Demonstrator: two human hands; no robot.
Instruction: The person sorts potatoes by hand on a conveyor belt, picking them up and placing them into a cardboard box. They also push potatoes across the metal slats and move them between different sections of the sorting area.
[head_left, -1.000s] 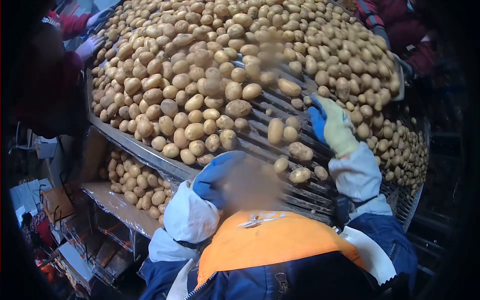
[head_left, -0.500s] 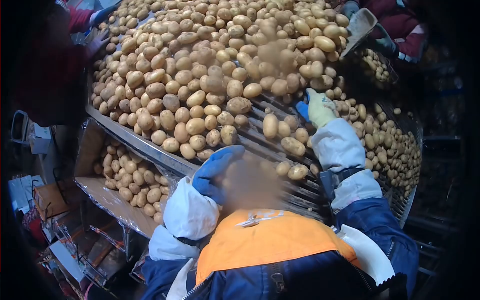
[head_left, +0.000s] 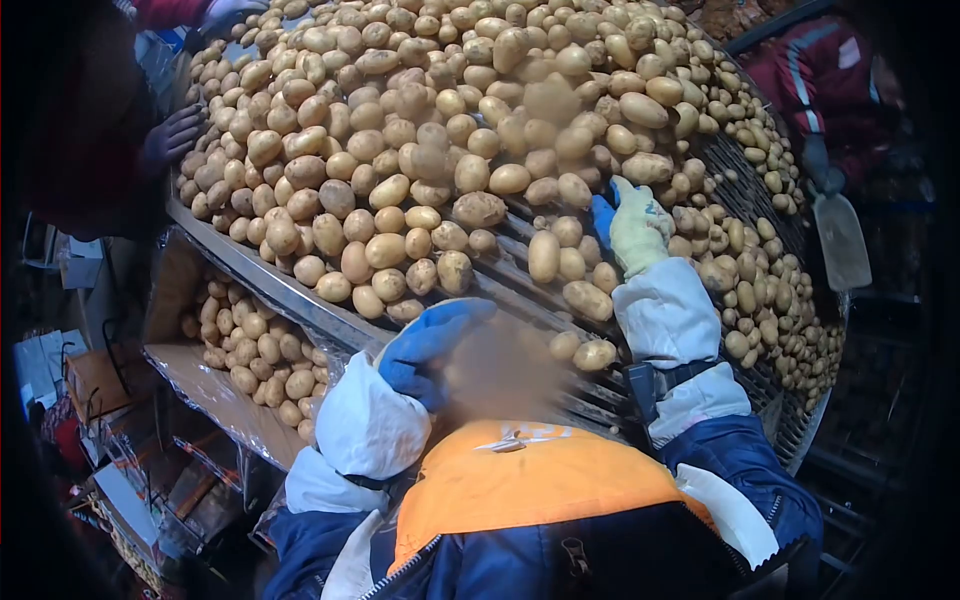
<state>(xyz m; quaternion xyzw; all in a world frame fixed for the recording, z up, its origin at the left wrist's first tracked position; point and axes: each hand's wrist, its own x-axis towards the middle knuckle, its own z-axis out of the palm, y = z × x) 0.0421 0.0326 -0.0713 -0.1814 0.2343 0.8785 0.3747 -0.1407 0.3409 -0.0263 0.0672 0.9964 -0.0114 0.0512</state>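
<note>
A broad heap of potatoes point(head_left: 385, 190) covers a slatted metal table point(head_left: 590, 385). My left hand point(head_left: 430, 350), in a blue glove, is near the table's front edge, beside the nearest potatoes; its fingers are partly hidden by a blurred patch, so a hold cannot be made out. My right hand point(head_left: 635, 225), in a pale glove with blue fingers, reaches over the slats at the right side of the heap. Its fingertips are close to potatoes, the thumb side apart from the rest, and nothing shows in its grasp.
A box of potatoes point(head_left: 215, 385) stands below the metal rim point(head_left: 270, 268) at the left. Smaller potatoes point(head_left: 760, 300) lie to the right. A co-worker's gloved hand point(head_left: 175, 137) rests at the left edge. Another person at the right holds a scoop point(head_left: 842, 240).
The co-worker's scoop has swung from the heap down to the far right, and potatoes lie spread where it was. My right hand has shifted slightly, its fingers more spread.
</note>
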